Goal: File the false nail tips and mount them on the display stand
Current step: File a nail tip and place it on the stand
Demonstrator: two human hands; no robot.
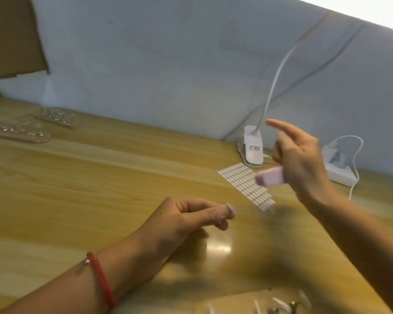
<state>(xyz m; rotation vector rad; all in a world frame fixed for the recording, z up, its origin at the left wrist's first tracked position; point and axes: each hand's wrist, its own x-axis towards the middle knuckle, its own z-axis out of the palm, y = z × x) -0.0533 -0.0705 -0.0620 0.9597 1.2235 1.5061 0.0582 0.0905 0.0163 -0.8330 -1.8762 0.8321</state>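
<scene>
While the left hand (pixel 191 215) pinches a pale nail tip (pixel 231 210), the right hand (pixel 302 159) grips a pink file (pixel 270 177).

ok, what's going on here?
A person is mid-filing at a wooden table. The left hand pinches what looks like a nail tip; the right hand holds a pink file block in the air beside a sheet of adhesive tabs. Two display stands sit far left, and loose tips lie at the near edge.

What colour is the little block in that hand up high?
Pale pink. The block sits in the right hand; the head view shows it.
</scene>
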